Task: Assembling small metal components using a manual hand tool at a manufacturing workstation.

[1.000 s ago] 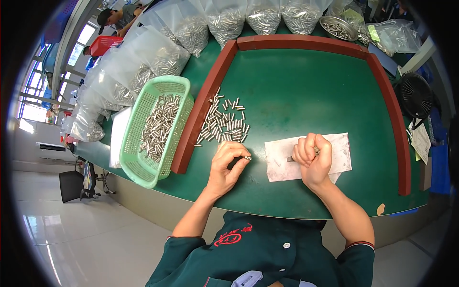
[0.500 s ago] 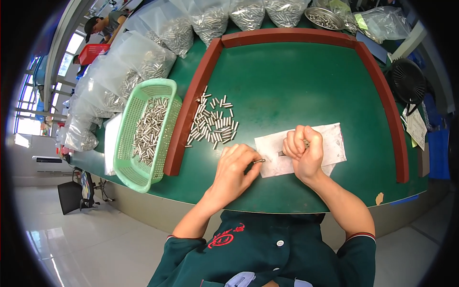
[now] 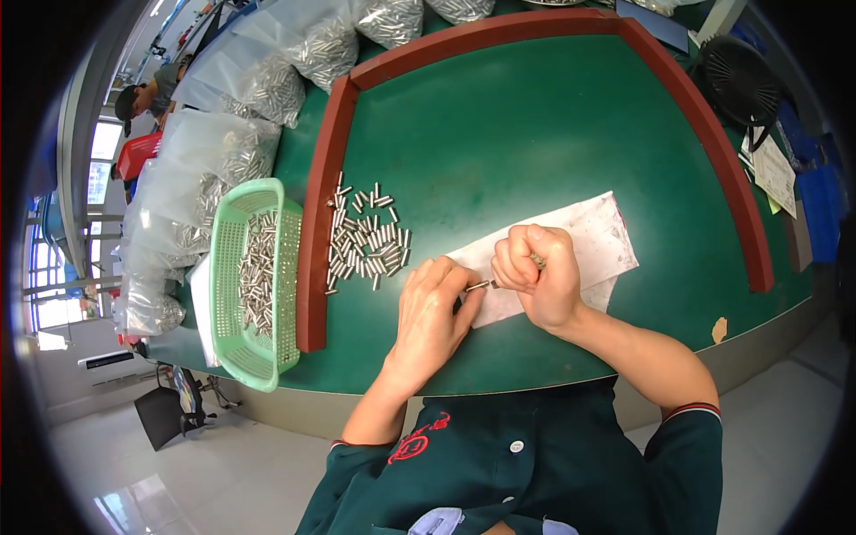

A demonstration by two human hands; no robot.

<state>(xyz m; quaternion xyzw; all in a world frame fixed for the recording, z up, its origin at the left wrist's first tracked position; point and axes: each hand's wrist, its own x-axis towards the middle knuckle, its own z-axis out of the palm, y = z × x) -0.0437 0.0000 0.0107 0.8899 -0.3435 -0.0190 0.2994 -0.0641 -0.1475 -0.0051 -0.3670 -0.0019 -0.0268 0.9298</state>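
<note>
My left hand (image 3: 428,308) pinches a small silver metal pin (image 3: 479,285) between thumb and fingers, its end sticking out to the right. Closed in a fist, my right hand (image 3: 546,275) grips a slim tool whose kind I cannot make out; a bit of its handle (image 3: 538,260) shows at the curled fingers. The tool's dark tip (image 3: 494,283) is at the pin's free end; whether they touch is hard to tell. Under both hands lies a stained white cloth (image 3: 599,234). Left of it, many similar pins (image 3: 370,242) are scattered loose on the green tabletop (image 3: 473,134).
A reddish-brown wooden frame (image 3: 319,214) borders the work area. Outside it stand a light green basket (image 3: 287,308) of pins and clear bags (image 3: 267,89) filled with pins. A black fan (image 3: 738,80) is at the right. Another person (image 3: 147,98) sits at the far left.
The whole view has shifted and tilted. My right hand has come closer to my left, bringing the tool's tip to the pin's end. My left hand still holds the pin.
</note>
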